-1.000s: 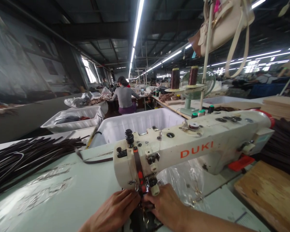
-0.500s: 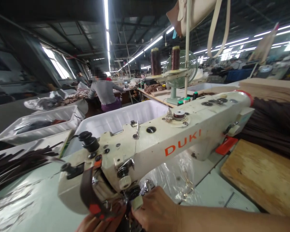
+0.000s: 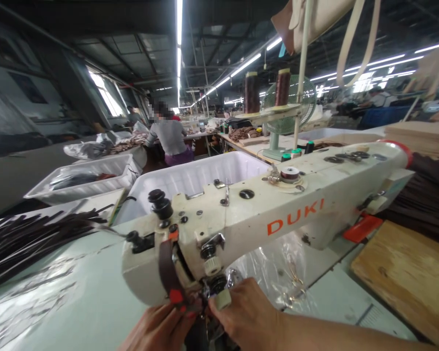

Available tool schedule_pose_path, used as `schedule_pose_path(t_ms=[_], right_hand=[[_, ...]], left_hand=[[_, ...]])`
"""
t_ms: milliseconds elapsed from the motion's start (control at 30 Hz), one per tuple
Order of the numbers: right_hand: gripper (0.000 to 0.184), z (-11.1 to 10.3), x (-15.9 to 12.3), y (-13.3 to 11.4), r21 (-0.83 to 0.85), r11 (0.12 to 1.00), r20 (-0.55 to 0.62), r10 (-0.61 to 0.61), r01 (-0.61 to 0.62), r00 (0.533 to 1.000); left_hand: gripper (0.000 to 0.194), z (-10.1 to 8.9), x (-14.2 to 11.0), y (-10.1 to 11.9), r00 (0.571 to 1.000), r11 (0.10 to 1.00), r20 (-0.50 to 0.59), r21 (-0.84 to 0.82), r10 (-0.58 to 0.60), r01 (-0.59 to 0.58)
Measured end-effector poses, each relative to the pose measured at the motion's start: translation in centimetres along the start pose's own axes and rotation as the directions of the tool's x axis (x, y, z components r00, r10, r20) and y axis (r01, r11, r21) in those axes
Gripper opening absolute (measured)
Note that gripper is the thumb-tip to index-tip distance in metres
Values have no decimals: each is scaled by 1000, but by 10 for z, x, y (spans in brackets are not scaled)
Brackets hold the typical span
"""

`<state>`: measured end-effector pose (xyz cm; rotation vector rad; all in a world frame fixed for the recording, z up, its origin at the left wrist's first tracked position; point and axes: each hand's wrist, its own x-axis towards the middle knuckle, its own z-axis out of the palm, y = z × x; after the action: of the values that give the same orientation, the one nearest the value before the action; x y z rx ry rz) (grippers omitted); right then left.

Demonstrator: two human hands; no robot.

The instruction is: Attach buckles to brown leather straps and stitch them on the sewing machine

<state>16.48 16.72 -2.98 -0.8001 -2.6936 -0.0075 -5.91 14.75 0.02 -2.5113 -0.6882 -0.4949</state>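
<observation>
A cream sewing machine (image 3: pixel 263 214) marked DUKI stands on a pale green table (image 3: pixel 69 297). Both my hands are at the foot of its head, by the needle. My left hand (image 3: pixel 161 329) lies low at the frame's bottom edge with its fingers curled onto dark material (image 3: pixel 201 336) under the head. My right hand (image 3: pixel 249 317) presses in from the right, fingers bent and pinched on the same dark piece next to a small cream knob (image 3: pixel 223 298). A dark strap with red marks (image 3: pixel 168 273) hangs down the machine's face.
Dark straps (image 3: pixel 29 234) are piled at the left. White tubs (image 3: pixel 190 180) stand behind the machine. A wooden board (image 3: pixel 406 273) lies at the right by dark stacked material (image 3: pixel 428 195). Thread cones (image 3: pixel 282 87) and a fan (image 3: pixel 289 112) stand behind. A seated person (image 3: pixel 170 139) works farther back.
My view has swung closer to the machine's head and tilted. Both hands stay at the needle area, now lower in the frame.
</observation>
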Motion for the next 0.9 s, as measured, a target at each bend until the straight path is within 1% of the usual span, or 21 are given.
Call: schedule_pose_path(t_ms=[67, 133, 233, 300, 400, 433, 467, 533, 667, 733, 833, 900], right_hand=[[8, -1, -1, 0, -9, 1000, -18, 16, -16, 1000], [7, 0, -2, 0, -13, 1000, -36, 20, -20, 999], [10, 3, -4, -1, -4, 999, -27, 32, -32, 999], [13, 4, -4, -1, -4, 999, -21, 43, -43, 999], [13, 0, -4, -1, -26, 998, -9, 57, -57, 998], [12, -3, -4, -1, -32, 998, 1, 60, -60, 998], [10, -6, -5, 0, -35, 997, 15, 65, -64, 998], [7, -11, -7, 3, -32, 996, 38, 79, -78, 996], [10, -16, -14, 6, -24, 994, 34, 103, -102, 994], [10, -15, -15, 6, -18, 994, 22, 106, -105, 994], [11, -12, -15, 5, 10, 993, 16, 118, -119, 993], [11, -11, -15, 5, 33, 991, 17, 126, -126, 992]], left_hand=[[40, -4, 9, 2, 1000, 999, 0, -46, -16, 16], [36, -2, 10, 6, 998, 995, 30, -71, -62, 64], [28, 5, 2, 14, 982, 984, 133, -96, -134, 148], [27, 8, -3, 18, 964, 971, 211, -144, -159, 191], [26, 8, -5, 21, 931, 936, 309, -226, -194, 270], [26, 8, -5, 21, 926, 930, 319, -234, -204, 285], [26, 8, -4, 21, 924, 931, 319, -224, -210, 288], [27, 10, -4, 20, 936, 949, 285, -174, -206, 261], [29, 16, -6, 20, 946, 963, 242, -110, -214, 245], [30, 19, -7, 20, 958, 965, 179, -94, -225, 244], [30, 20, -8, 19, 975, 975, 77, -66, -207, 212], [30, 20, -7, 18, 978, 977, 52, -55, -204, 207]])
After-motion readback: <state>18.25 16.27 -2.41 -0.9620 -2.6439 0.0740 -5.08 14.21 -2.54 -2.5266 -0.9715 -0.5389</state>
